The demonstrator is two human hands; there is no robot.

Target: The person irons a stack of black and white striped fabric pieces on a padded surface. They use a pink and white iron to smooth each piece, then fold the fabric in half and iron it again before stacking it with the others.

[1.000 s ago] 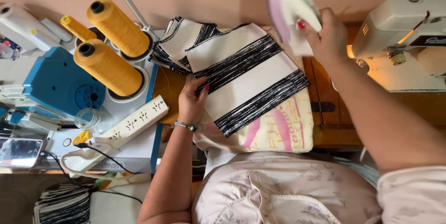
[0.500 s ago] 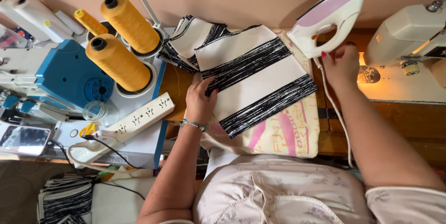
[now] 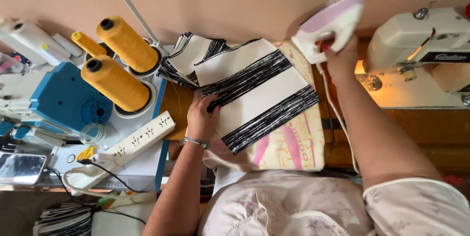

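The left hand (image 3: 203,116) presses flat, fingers spread, on the left edge of the black-and-white striped fabric piece (image 3: 257,91), which lies on a patterned pad (image 3: 293,145) at the bench's middle, its long axis slanting toward the far right. Beyond its far-right corner, the right hand (image 3: 340,57) grips the lilac iron (image 3: 333,20), lifted clear and nearer that corner.
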